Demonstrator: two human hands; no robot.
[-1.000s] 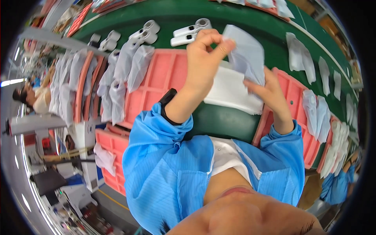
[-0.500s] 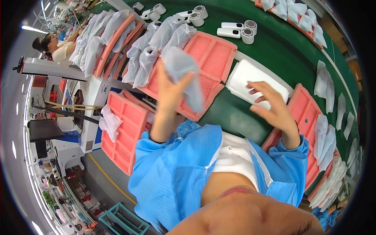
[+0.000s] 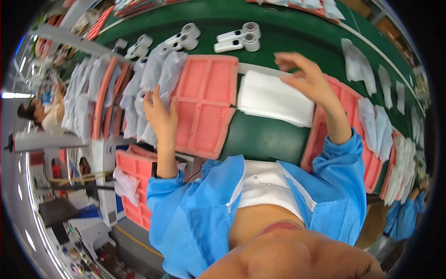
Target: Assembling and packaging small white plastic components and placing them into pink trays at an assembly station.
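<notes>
My left hand is at the right edge of several wrapped things in thin whitish bags, which lie in a row in a pink divided tray. Its fingers are apart and hold nothing; whether they touch the nearest bag I cannot tell. Over the far right part of a stack of flat white sheets or bags hovers my right hand, open, its fingers loosely bent and nothing in them. The tray compartments nearest the stack show bare pink.
White handheld devices with round heads lie in groups along the green belt. To the right, another pink tray carries wrapped things. Stacked loaded trays stand at left, near another person. A person in blue is at far right.
My left hand has moved left and let go of a wrapped thing, which now lies among the others in the tray. My right hand stays over the stack. The whole view has turned.
</notes>
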